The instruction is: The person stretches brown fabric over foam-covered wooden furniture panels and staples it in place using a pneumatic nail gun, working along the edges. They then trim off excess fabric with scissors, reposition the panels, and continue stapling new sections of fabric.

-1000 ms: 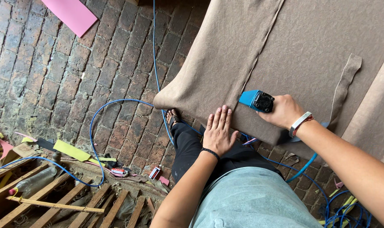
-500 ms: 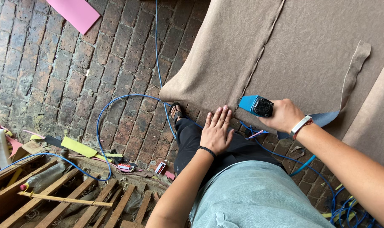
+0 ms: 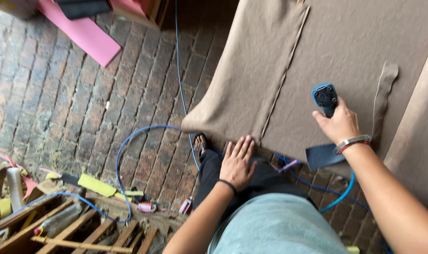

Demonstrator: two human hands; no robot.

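A: Ground is a brick floor (image 3: 82,113), worn and reddish; a pink sheet (image 3: 84,35) lies far left; wooden slats (image 3: 68,233) and scraps near left.

B: And the work surface?

A: A brown fabric panel (image 3: 345,51) fills the right and far side, its near edge hanging over the bricks; a loose fabric strip (image 3: 385,94) lies on it at right.

B: Hands?

A: Right hand (image 3: 338,124) sits on the panel, fingers wrapped tight round the handle of a blue power tool (image 3: 324,96), head pointing far; left hand (image 3: 237,162) lies flat at the panel's near edge, fingers spread and straight, holding nothing.

B: Cables?

A: A blue hose (image 3: 143,136) loops across the bricks near the person's black trousers (image 3: 214,174); a sandalled foot (image 3: 200,142) shows just below the panel's corner.
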